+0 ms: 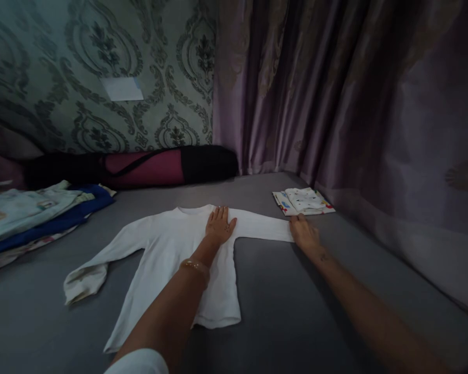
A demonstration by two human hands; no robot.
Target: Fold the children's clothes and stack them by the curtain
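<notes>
A white long-sleeved shirt [175,249] lies spread out on the grey sheet, its neckline facing away from me. My left hand [220,226] rests flat on the shirt near the shoulder, fingers stretched out. At the right sleeve's cuff, my right hand [304,232] has its fingers closed on the fabric, and that sleeve runs straight out to the side. The other sleeve slants down to the left with its end bent and creased. My left forearm covers part of the shirt's body.
A folded printed cloth [304,201] lies just beyond my right hand. Several stacked clothes [39,208] sit at the left. A long black and maroon bag [148,167] lies along the patterned wall. Purple curtains [273,104] hang at the right over the grey sheet's [281,296] edge.
</notes>
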